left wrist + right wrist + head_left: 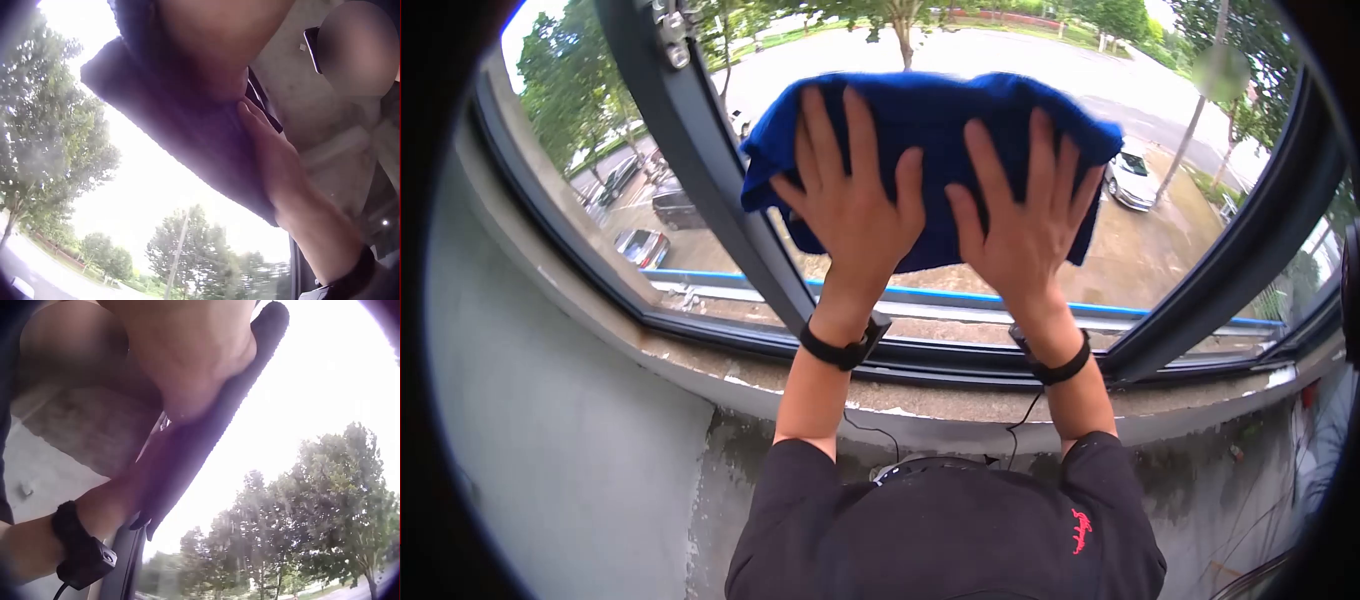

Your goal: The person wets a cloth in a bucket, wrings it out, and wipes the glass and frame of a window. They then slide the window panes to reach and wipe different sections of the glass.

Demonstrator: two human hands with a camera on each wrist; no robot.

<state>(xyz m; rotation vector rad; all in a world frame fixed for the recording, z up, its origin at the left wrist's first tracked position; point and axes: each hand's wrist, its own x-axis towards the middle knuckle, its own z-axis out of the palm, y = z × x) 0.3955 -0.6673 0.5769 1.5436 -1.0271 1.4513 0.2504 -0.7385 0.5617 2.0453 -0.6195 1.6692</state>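
Note:
A blue cloth (940, 215) is spread against the window pane in the head view. My left hand (855, 205) presses flat on its left half, fingers spread and pointing up. On the right half lies my right hand (1025, 215), its fingers likewise straight and spread. Each wrist carries a black band. From the left wrist the cloth (187, 137) looks dark against the bright glass, with the right hand (275, 162) on it. In the right wrist view the cloth (206, 437) runs at a slant under the hands.
A dark window frame post (710, 160) stands left of the cloth, with a metal latch (672, 35) high on it. Below runs a worn sill (920, 400). A second frame post (1220, 260) slants at the right. Outside are trees and parked cars (1133, 182).

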